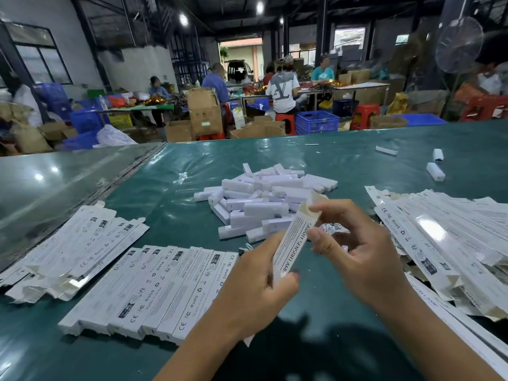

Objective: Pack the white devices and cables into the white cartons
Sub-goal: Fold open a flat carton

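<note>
Both forearms reached up from the bottom edge and met over the middle. The left hand (255, 287) was curled around the lower half of a long white carton (295, 237), thumb tip pressed on its printed face, the other fingers wrapped behind it. The right hand (365, 251) sat just beside and above that grip, palm turned inward. Its forefinger and thumb pinched the carton's upper end near the open flap, while the remaining fingers curled loosely below; whether they held anything else could not be made out. Both wrists were bare and slightly bent toward each other.
</note>
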`<action>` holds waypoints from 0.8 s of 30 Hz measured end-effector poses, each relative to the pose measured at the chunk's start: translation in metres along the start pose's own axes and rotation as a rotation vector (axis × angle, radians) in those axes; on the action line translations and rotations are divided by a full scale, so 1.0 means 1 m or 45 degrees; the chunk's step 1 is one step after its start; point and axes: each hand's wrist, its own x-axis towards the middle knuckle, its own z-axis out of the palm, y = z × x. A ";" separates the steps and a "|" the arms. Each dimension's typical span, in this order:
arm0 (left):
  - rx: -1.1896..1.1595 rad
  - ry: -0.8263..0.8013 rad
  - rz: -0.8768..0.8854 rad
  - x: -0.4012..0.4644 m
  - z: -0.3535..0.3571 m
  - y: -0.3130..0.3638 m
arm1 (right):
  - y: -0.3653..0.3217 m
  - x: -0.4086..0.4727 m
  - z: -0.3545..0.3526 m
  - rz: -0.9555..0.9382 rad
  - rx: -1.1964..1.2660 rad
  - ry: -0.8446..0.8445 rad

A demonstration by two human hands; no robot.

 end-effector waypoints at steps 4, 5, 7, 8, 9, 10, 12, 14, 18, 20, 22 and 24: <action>0.196 0.200 0.016 0.001 0.002 -0.003 | -0.002 -0.003 0.004 0.029 -0.061 0.144; 0.242 0.209 0.033 0.002 0.002 -0.003 | -0.002 -0.004 0.005 -0.004 -0.129 0.171; 0.278 0.223 0.051 0.002 0.002 -0.002 | 0.000 -0.008 0.008 -0.110 -0.322 0.207; 0.288 0.238 0.054 0.002 0.002 -0.002 | 0.000 -0.009 0.011 -0.147 -0.417 0.243; 0.302 0.250 0.056 0.002 0.002 -0.002 | 0.001 -0.010 0.013 -0.180 -0.507 0.291; 0.315 0.256 0.058 0.002 0.002 -0.002 | 0.001 -0.010 0.014 -0.223 -0.591 0.336; 0.330 0.260 0.060 0.002 0.003 -0.002 | 0.000 -0.011 0.014 -0.344 -0.718 0.378; 0.345 0.263 0.061 0.002 0.003 -0.003 | 0.001 -0.011 0.013 -0.416 -0.717 0.339; 0.395 0.261 0.054 0.001 0.002 -0.006 | 0.000 -0.009 0.013 -0.180 -0.509 0.264; 0.449 0.258 0.078 0.001 0.002 -0.006 | 0.000 -0.007 0.012 -0.075 -0.392 0.245; 0.468 0.267 0.076 0.001 0.003 -0.004 | -0.001 -0.005 0.011 -0.008 -0.289 0.247; 0.465 0.276 0.076 0.001 0.003 -0.005 | -0.001 -0.005 0.010 0.075 -0.186 0.258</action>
